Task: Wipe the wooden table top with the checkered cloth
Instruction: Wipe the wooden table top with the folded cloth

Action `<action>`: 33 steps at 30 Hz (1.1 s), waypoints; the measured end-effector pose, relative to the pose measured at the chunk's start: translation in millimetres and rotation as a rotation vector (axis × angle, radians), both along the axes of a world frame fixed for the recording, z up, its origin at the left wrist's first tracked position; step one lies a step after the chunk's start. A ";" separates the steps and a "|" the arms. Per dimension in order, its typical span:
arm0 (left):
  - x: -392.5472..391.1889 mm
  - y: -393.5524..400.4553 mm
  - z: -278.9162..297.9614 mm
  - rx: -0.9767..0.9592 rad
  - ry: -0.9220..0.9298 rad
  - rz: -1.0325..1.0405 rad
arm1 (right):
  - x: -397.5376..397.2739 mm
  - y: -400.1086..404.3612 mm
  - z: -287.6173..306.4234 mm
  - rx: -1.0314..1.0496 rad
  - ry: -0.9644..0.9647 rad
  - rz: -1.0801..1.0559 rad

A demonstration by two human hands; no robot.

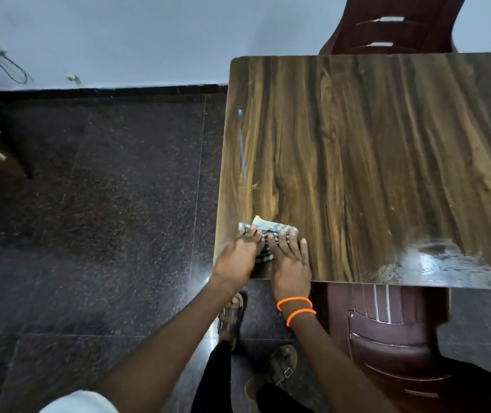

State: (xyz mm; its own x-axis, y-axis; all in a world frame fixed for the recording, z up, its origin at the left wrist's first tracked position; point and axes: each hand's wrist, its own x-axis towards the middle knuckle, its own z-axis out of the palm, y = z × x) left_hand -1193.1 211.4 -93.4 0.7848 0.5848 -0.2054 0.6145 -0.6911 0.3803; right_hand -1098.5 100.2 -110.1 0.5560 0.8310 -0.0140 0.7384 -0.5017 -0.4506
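One wooden bench (372, 162) fills the right side, with two dark red chairs, one (393, 28) behind and one (393, 338) in front. Two hands lie flat with fingers stretched: the left hand (235, 257) and the right hand (290, 263) press one folded cloth (268, 231) at the near left corner, its long axis running left to right.
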 end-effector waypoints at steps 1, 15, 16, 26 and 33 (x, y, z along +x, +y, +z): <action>-15.1 5.0 -2.6 -0.046 0.009 0.031 | -13.2 3.1 0.6 0.011 -0.001 0.015; -13.0 -26.3 -7.4 0.018 -0.053 -0.161 | 9.9 -36.2 -7.0 -0.095 -0.108 0.136; -2.8 -18.9 -6.9 0.024 -0.052 -0.143 | 15.9 -26.3 -6.4 -0.104 -0.098 0.104; -53.9 69.8 11.2 -0.025 -0.081 -0.086 | -45.0 65.3 4.6 -0.030 0.010 0.067; -113.8 26.3 1.9 0.047 -0.055 -0.267 | -92.4 4.9 -6.9 -0.045 0.069 0.117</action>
